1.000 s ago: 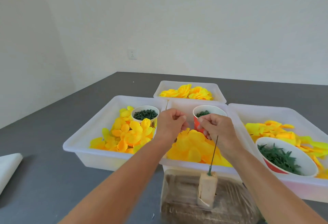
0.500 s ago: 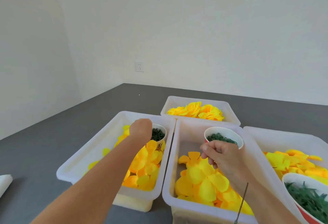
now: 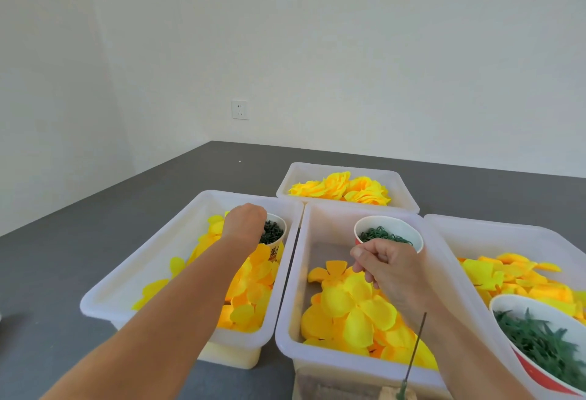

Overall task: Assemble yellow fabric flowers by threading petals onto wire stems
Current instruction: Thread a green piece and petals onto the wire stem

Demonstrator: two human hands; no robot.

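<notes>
1. head view: my left hand has left the wire stem and reached to ten o'clock, fingers dipped into the paper cup of dark green bits; they're hidden, so i cannot tell whether they hold any.
2. my right hand has lowered, fingers curled and pinching at the yellow petals in the middle tub.
3. the stem stands bare at six o'clock, so i judge a fresh flower is starting.

1. Left hand and forearm: bare, no sleeve, watch or ring visible.
2. Right hand and forearm: bare too; fingers partly blurred, so small rings cannot be judged.
</notes>
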